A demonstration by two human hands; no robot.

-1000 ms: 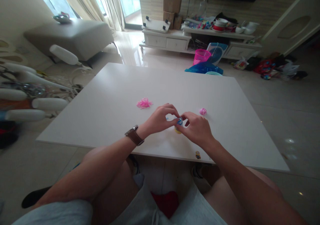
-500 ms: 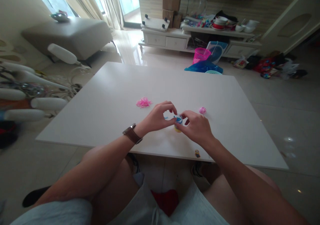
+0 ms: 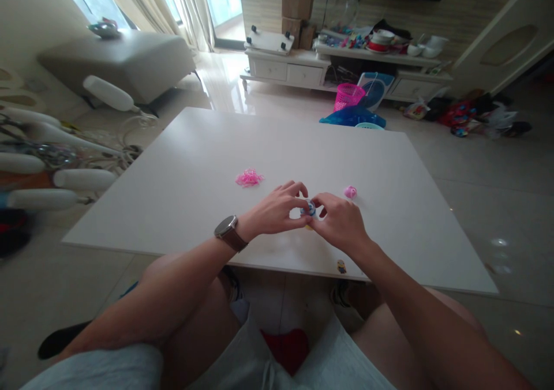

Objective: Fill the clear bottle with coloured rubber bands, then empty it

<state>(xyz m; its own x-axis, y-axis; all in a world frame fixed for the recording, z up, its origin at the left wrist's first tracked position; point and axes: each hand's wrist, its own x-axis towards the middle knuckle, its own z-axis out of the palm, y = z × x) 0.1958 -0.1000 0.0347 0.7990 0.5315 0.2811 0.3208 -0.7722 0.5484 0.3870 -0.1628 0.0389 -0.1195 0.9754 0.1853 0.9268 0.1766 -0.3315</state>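
Observation:
A small round container [image 3: 308, 208], whitish and blue on top with a bit of yellow below, is between my two hands near the table's front edge. My left hand [image 3: 279, 210], with a watch on its wrist, curls its fingers over the container's top, its thumb at the near side. From the right, my right hand [image 3: 340, 220] grips the container's side between thumb and fingers. The fingers hide much of it. To the left lies a pile of pink shredded strips [image 3: 249, 177]. A pink rose-like ball [image 3: 350, 192] rests beyond my right hand.
The white table [image 3: 208, 147] spans the space before me. A small yellow cartoon-figure sticker [image 3: 341, 266] is at its front edge. Beyond stand a pink basket [image 3: 348, 94], a blue bag [image 3: 355, 115] and a low cabinet [image 3: 303, 74]. White lamp arms [image 3: 84, 179] are at the left.
My left hand has turned and lowered, its fingers closing over the container's top. Blue strips visible in the top before are now mostly covered. My right hand has stayed nearly still.

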